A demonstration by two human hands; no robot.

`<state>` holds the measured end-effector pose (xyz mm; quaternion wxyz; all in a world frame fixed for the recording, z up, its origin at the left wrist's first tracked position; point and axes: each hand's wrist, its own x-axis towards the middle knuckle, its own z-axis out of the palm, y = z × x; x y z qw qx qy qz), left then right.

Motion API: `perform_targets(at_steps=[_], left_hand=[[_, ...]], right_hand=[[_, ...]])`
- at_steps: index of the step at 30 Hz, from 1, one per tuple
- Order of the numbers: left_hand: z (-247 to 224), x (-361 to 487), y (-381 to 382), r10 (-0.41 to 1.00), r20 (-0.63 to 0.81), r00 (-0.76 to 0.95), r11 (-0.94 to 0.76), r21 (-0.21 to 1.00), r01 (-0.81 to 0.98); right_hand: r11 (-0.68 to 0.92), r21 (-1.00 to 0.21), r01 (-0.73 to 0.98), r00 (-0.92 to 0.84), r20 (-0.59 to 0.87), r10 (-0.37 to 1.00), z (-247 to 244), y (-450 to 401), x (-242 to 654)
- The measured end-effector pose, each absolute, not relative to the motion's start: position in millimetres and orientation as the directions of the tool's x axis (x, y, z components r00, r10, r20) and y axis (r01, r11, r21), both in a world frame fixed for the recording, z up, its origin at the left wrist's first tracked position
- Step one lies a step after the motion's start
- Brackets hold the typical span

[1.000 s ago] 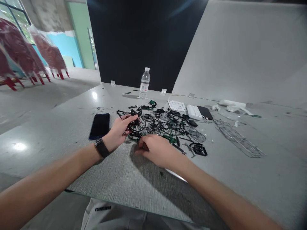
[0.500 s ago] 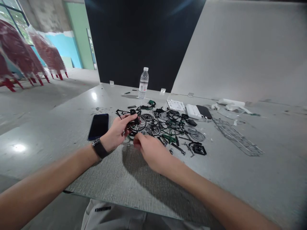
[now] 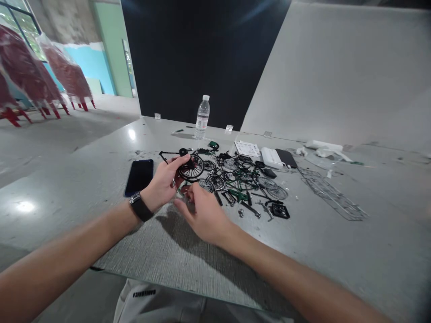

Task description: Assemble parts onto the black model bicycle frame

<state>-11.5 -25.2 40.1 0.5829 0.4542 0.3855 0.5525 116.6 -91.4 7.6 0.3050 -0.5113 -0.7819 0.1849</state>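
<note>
My left hand (image 3: 164,181) is closed on part of a model bicycle, a black frame piece with a spoked wheel (image 3: 191,167) attached. The wheel faces up and right, held just above the table. Close beside it, my right hand (image 3: 205,213) has its fingers curled, with the thumb a little apart below them. Something small and green (image 3: 182,187) shows by its fingertips; whether they grip it is hidden. Loose model bicycle parts lie to the right: more spoked wheels (image 3: 216,182), a green frame piece (image 3: 239,195) and a black square part (image 3: 280,210).
A phone (image 3: 139,177) lies left of my hands. A water bottle (image 3: 202,119) stands behind the parts. Printed sheets (image 3: 248,148), a white box-shaped device (image 3: 271,158), a grey parts sprue (image 3: 332,193) and plastic wrapping (image 3: 325,150) are on the right.
My left hand has shifted slightly left and up with the wheel and frame piece. My right hand has moved a little left, and its thumb now shows apart from the fingers.
</note>
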Motion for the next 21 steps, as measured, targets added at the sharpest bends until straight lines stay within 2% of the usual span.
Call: perform_targets(at_steps=[5,11,18,21], left_hand=[[42.2,-6.2,-27.4,0.989,-0.135,0.064,0.150,0.880,-0.452],[42.4,-4.7,-28.2,0.989,-0.127,0.071,0.146,0.856,-0.496],[42.8,-7.6,-28.9,0.986,-0.147,0.077,0.166,0.878,-0.449],[46.4,-8.2,-30.6,0.987,-0.141,0.074,0.160,0.880,-0.447]], right_hand=[[0.403,-0.712,0.574,-0.207,0.351,0.913,-4.9,-82.2,110.1],[0.418,-0.743,0.522,-0.180,0.383,0.906,-1.5,-83.5,109.3],[0.465,-0.713,0.525,-0.205,0.424,0.882,4.0,-87.8,113.8],[0.437,-0.758,0.485,-0.176,0.404,0.897,4.3,-90.4,117.1]])
